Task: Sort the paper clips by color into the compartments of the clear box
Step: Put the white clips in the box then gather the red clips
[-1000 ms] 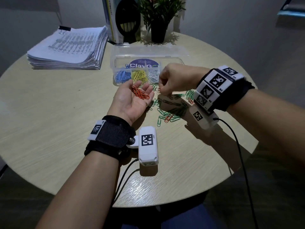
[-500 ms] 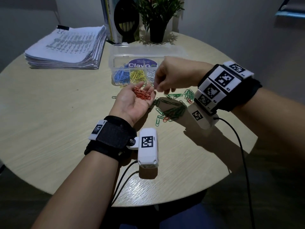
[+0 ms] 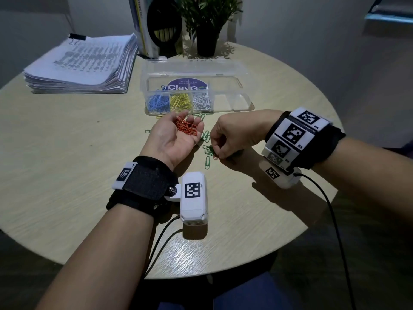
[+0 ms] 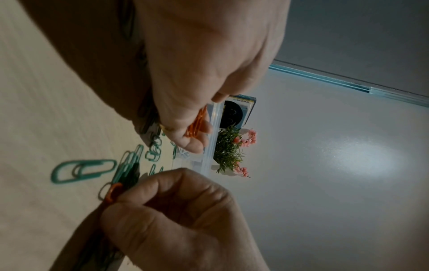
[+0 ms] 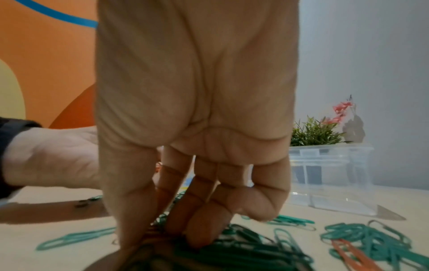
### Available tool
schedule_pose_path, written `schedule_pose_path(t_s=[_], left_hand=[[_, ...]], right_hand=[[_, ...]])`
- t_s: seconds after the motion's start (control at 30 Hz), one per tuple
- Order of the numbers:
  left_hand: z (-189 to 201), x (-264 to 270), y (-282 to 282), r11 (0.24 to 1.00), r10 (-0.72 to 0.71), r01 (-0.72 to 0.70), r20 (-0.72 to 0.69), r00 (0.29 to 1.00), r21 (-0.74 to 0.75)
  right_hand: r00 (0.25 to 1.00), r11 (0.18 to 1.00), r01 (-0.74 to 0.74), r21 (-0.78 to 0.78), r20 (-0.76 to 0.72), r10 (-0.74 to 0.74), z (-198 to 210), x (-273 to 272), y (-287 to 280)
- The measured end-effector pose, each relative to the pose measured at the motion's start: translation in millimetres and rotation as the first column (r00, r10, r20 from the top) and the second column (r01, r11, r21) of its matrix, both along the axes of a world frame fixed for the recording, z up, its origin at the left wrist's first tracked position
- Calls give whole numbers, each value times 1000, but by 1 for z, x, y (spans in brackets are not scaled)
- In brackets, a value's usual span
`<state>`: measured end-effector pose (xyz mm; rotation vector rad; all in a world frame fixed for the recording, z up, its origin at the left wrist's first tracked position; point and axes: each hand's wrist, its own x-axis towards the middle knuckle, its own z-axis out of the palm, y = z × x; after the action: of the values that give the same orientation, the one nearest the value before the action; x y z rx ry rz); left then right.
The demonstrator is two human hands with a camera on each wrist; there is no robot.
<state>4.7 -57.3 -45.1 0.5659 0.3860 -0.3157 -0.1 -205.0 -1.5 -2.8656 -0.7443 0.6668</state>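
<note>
My left hand (image 3: 174,139) lies palm up over the table, fingers relaxed, carrying a small heap of orange clips (image 3: 186,129). To its right, my right hand (image 3: 232,137) reaches down into the loose pile of green clips (image 3: 207,148), thumb and forefinger pinching a single orange clip (image 4: 113,192) at the pile's near edge. The clear box (image 3: 243,101) stands just behind both hands, lid open. It holds blue clips (image 3: 156,102), yellow clips (image 3: 181,100) and white clips (image 3: 202,100) in separate compartments. More orange clips (image 5: 348,251) lie among the green clips (image 5: 371,240).
A thick stack of printed paper (image 3: 82,63) sits at the back left of the round table (image 3: 67,175). A potted plant (image 3: 206,30) and books (image 3: 143,25) stand behind the box. A stray green clip (image 3: 148,131) lies left of my left hand. Cables trail off the near edge.
My right hand has dropped from beside the left hand's fingertips down and toward me into the green pile and has pinched an orange clip. The left hand stays palm up with its clips.
</note>
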Motion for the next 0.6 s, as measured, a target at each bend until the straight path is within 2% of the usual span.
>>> schedule_pose_path(t_s=[0.13, 0.4, 0.5, 0.6], left_hand=[[0, -1, -1, 1000, -7, 7, 5, 1000, 2], [0, -2, 0, 1000, -21, 21, 7, 1000, 4], [2, -3, 1, 1000, -14, 14, 11, 1000, -1], [2, -2, 2, 1000, 0, 0, 10, 1000, -21]], right_hand=[[1000, 1000, 1, 10, -27, -1, 0, 0, -1], [985, 993, -96, -68, 135, 105, -7, -2, 7], [991, 996, -56, 66, 129, 47, -6, 2, 4], [996, 970, 69, 234, 31, -78, -1, 9, -4]])
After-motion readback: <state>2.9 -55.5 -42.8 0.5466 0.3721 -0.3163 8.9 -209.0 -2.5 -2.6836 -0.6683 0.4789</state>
